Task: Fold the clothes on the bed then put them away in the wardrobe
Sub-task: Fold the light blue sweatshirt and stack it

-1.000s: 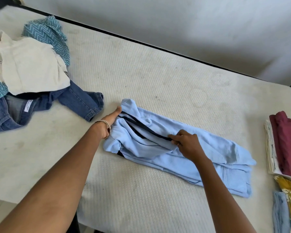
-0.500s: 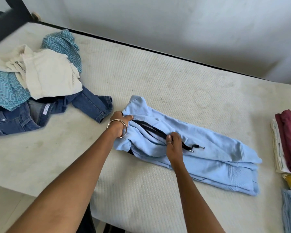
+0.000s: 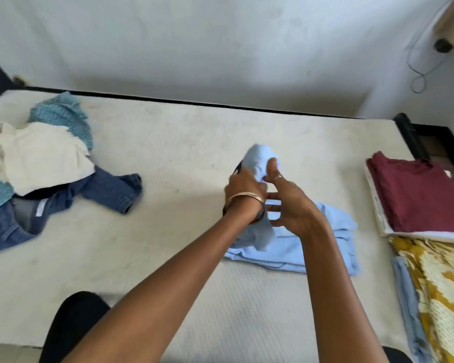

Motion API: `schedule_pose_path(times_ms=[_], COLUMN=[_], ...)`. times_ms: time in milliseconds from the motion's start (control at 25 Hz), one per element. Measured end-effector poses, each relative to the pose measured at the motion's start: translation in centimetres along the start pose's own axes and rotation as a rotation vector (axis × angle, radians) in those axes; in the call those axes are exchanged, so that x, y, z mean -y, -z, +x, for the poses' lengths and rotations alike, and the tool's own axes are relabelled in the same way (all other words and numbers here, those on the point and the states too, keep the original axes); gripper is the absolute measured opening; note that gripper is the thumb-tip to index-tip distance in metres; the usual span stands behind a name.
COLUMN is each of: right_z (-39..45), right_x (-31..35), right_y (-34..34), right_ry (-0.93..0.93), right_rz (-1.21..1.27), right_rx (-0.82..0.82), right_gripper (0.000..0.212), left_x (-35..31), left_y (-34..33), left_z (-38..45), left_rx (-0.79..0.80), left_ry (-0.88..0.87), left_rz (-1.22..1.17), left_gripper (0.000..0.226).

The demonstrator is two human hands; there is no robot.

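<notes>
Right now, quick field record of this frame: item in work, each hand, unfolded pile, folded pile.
item in work: light blue garment, one end lifted off the mattress, the rest lying flat
left hand: grips the raised end
right hand: at the raised end, fingers spread, grip unclear
unfolded pile: jeans, cream top, teal fabric
folded pile: maroon shirt on top, yellow patterned cloth in front

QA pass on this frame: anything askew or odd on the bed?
Only the unfolded heap at the bed's left: jeans, a cream top and teal fabric lie crumpled together. Both hands lift the light blue garment mid-fold. Nothing looks damaged.
</notes>
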State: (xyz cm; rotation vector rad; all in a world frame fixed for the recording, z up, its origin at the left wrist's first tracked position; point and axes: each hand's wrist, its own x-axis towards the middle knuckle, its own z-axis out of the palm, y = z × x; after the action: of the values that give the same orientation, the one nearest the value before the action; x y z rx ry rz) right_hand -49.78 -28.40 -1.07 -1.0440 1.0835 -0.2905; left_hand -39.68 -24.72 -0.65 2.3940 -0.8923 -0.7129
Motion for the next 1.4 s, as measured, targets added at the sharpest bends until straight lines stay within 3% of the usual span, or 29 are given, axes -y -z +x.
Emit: schedule_pose_path(times_ms=[80, 160, 200, 240, 280, 360, 400, 480, 560, 640, 800, 920, 1000, 1040, 1120, 1200, 1240, 1320, 1400], right_z=[0.1, 1.1, 1.5, 1.7, 1.7, 1.9, 1.9, 2.4, 2.7, 2.9, 3.3, 3.2, 2.4, 2.2, 2.1, 2.3, 2.4, 2.4, 1.5], right_x=[0.2, -1.3, -2.3, -3.3, -4.3, -6.2, -7.5, -10.6, -13.7, -15.6, -17.1, -17.6, -17.9, -17.9, -17.9, -17.5, -17.1, -16.9, -16.7], right_y=[2.8, 7.0, 9.3, 11.4, 13.3, 16.8, 18.3, 20.5, 20.8, 19.8, 17.0, 14.1, 11.3, 9.9, 7.3, 6.0, 6.0, 6.7, 7.3], right_ry=[0.04, 0.096, 0.097, 0.096, 0.102, 0.105, 0.102, 0.098, 0.067, 0.047, 0.036, -0.081, -0.228, -0.289, -0.286, -0.23, -0.212, -0.123, -0.032], right_rz=[-0.036, 0.014, 0.003, -0.018, -0.033, -0.032, -0.032, -0.092, -0.212, -0.315, -0.392, -0.534, -0.29, -0.052, 0.4, 0.692, 0.814, 0.944, 1.015], right_rx=[-0.097, -0.228, -0.266, -0.278, -0.287, -0.317, -0.338, -0.392, -0.517, -0.623, -0.8, -1.207, -1.389, -1.381, -1.207, -1.097, -1.087, -1.037, -0.861], right_gripper=[0.072, 0.05, 0.043, 0.039, 0.037, 0.042, 0.044, 0.047, 0.045, 0.043, 0.063, 0.064, 0.068, 0.08, 0.106, 0.115, 0.108, 0.075, 0.048], left_x=[-2.8, -2.9, -2.1, -0.8, 0.3, 3.1, 4.7, 7.8, 10.0, 10.6, 10.5, 10.8, 11.2, 11.3, 11.3, 11.1, 10.9, 11.2, 11.8], left_y=[-2.4, -3.7, -4.2, -4.5, -4.8, -6.0, -6.7, -8.8, -10.9, -13.4, -16.1, -16.6, -17.2, -17.3, -17.0, -16.5, -16.0, -14.8, -12.6], left_z=[-1.2, -1.3, -0.9, -0.1, 0.3, 1.9, 2.5, 3.4, 3.4, 2.6, 2.5, 2.5, 2.2, 1.9, 1.3, 0.0, -1.1, -3.4, -4.7], left_rx=[0.292, 0.621, 0.675, 0.628, 0.489, 0.144, 0.095, 0.216, 0.42, 0.492, 0.33, 0.318, 0.288, 0.267, 0.25, 0.249, 0.253, 0.35, 0.533], left_ry=[-0.034, 0.007, 0.071, 0.114, 0.106, 0.023, -0.015, 0.055, 0.212, 0.182, 0.147, 0.194, 0.241, 0.264, 0.305, 0.34, 0.373, 0.409, 0.409], left_rz=[-0.24, -0.684, -0.898, -0.998, -0.946, -0.525, -0.305, -0.118, -0.245, -0.319, -0.338, -0.384, -0.466, -0.511, -0.571, -0.626, -0.694, -0.894, -1.075], left_gripper=[0.029, 0.022, 0.029, 0.034, 0.035, 0.028, 0.025, 0.048, 0.08, 0.094, 0.096, 0.081, 0.075, 0.074, 0.07, 0.066, 0.064, 0.068, 0.086])
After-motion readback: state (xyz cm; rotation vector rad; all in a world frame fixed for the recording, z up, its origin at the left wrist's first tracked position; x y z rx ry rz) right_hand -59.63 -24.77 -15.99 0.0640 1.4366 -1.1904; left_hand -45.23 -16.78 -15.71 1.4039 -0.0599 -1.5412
